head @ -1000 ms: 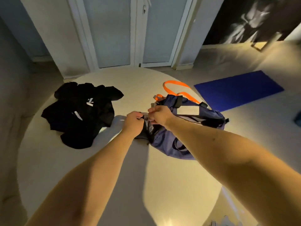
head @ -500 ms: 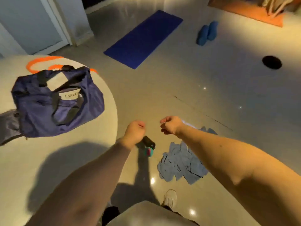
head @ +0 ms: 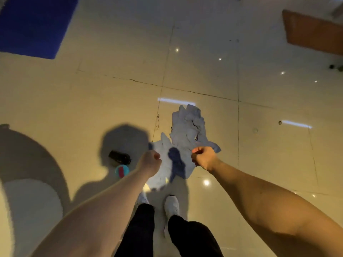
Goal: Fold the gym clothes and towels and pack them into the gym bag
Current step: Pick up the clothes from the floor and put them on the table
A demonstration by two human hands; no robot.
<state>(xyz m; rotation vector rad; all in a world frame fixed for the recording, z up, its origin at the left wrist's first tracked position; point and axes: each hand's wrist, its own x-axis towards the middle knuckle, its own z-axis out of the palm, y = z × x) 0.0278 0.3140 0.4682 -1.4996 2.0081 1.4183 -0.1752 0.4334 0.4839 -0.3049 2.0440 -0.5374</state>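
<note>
Left hand (head: 150, 162) and right hand (head: 203, 158) were empty fists above the crumpled towel (head: 187, 125), so I'd open the fingers (head: 195, 151) and grab two corners.

The person wears black trousers (head: 141, 229) and 2 white shoes (head: 171, 205) with rounded toes, while both forearms (head: 104, 210) are bare, as are the left hand (head: 149, 161) and right hand (head: 203, 158).
</note>
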